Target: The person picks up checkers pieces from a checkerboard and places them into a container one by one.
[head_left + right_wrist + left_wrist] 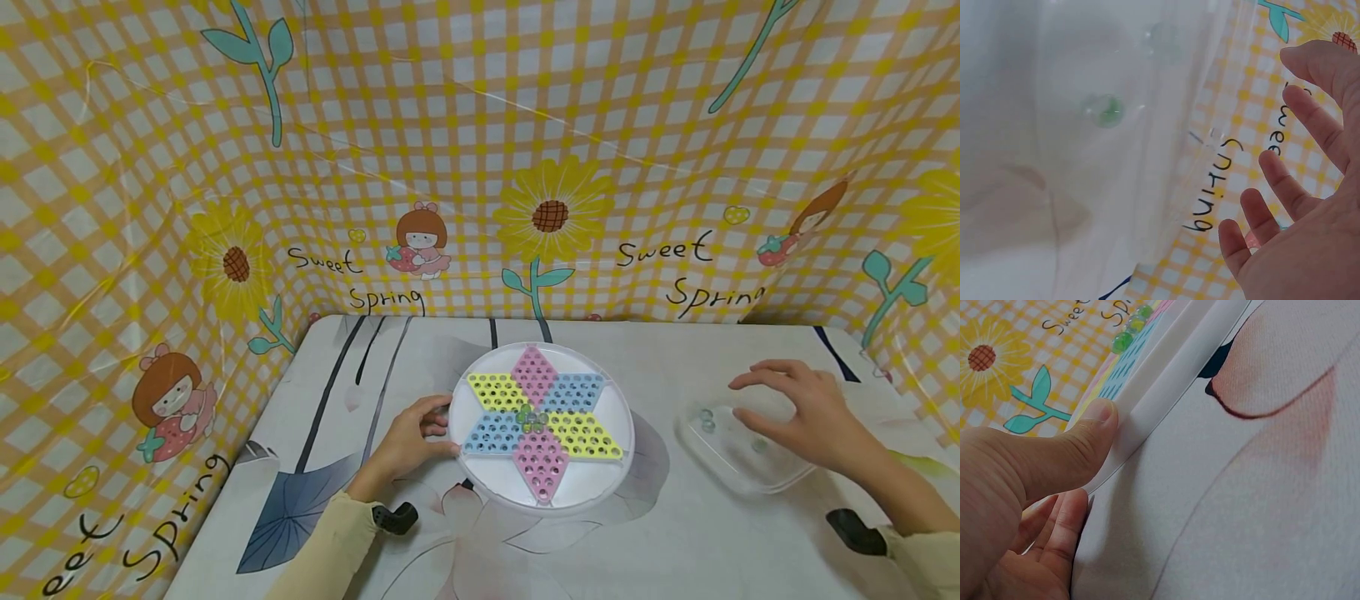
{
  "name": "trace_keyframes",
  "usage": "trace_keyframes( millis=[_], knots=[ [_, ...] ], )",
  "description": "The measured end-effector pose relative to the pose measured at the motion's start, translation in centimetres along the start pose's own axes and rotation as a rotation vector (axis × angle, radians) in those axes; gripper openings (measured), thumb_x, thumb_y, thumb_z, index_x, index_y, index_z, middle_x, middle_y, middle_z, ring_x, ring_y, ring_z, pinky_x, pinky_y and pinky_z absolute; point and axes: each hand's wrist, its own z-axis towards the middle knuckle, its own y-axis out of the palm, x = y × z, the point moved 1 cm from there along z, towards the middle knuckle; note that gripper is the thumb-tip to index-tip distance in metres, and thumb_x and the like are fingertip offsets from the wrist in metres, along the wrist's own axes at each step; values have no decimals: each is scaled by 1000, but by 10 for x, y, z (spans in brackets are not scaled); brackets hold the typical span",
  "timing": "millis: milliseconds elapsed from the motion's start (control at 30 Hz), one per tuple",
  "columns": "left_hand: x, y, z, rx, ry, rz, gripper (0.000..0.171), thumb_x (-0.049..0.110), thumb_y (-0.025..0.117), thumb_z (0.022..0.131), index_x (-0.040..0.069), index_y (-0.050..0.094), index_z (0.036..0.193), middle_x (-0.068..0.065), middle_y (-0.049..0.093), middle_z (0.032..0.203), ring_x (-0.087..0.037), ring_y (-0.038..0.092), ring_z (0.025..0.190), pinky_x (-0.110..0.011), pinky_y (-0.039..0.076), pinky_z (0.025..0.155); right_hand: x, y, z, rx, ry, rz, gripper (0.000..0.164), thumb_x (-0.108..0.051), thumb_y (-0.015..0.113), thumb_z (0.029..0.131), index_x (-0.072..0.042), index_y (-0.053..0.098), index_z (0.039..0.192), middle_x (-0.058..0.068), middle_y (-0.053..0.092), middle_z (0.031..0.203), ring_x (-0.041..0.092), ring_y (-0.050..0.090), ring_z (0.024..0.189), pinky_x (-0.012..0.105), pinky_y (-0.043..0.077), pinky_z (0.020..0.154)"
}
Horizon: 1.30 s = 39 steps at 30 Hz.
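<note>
A round white Chinese checkers board (472, 487) with a pink, blue and yellow star of holes lies on the table. Several green and clear glass marbles (531, 418) sit clustered at its centre. My left hand (411, 437) grips the board's left rim, its thumb on top and its fingers at the lower edge. To the right, my right hand (806, 417) is over a clear plastic container (735, 475), fingers spread and holding nothing. Inside the container are a few marbles; a green marble (1109, 110) shows through its wall in the right wrist view.
The table (420, 533) wears a white cloth with printed leaves and dark stems. Checked yellow fabric (465, 133) hangs behind and to both sides, close beyond the table's back edge. Open tabletop separates the board from the container.
</note>
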Motion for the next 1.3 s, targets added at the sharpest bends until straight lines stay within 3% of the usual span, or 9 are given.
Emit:
trace_keyframes(
  millis=[267, 633, 967, 1167, 1300],
  knots=[
    [-1, 0, 0, 1, 11, 14, 80, 5, 91, 76, 6, 54, 146, -10, 62, 118, -22, 64, 105, -31, 56, 93, -13, -2, 15, 22, -85, 11, 42, -5, 91, 70, -17, 71, 106, 23, 58, 120, 40, 47, 109, 52, 27, 79],
    [0, 0, -1, -8, 28, 12, 80, 3, 91, 75, 3, 53, 146, -12, 62, 118, -22, 64, 104, -30, 56, 93, -35, 4, 38, -14, -57, 42, 41, -3, 91, 71, -14, 73, 107, 22, 57, 124, 39, 44, 114, 55, 27, 83],
    [-1, 0, 0, 5, -6, -10, 80, 3, 91, 76, 6, 54, 147, -10, 62, 118, -21, 63, 105, -28, 56, 93, -56, 15, 61, -16, -143, 113, 44, -1, 91, 71, -14, 72, 109, 15, 57, 122, 35, 45, 113, 51, 30, 84],
    [-1, 1, 0, 7, -18, -19, 81, 3, 90, 76, 7, 54, 147, -10, 62, 119, -21, 63, 106, -28, 56, 93, -70, 19, 75, -24, -177, 144, 41, -3, 89, 74, -13, 72, 110, 16, 60, 121, 39, 48, 117, 59, 33, 89],
    [0, 1, 0, 8, -11, -8, 80, 3, 90, 76, 7, 54, 147, -10, 62, 118, -22, 63, 106, -28, 56, 94, -81, 23, 84, -64, -143, 167, 38, -6, 88, 78, -14, 72, 111, 17, 60, 124, 44, 45, 123, 68, 34, 93]
  ],
)
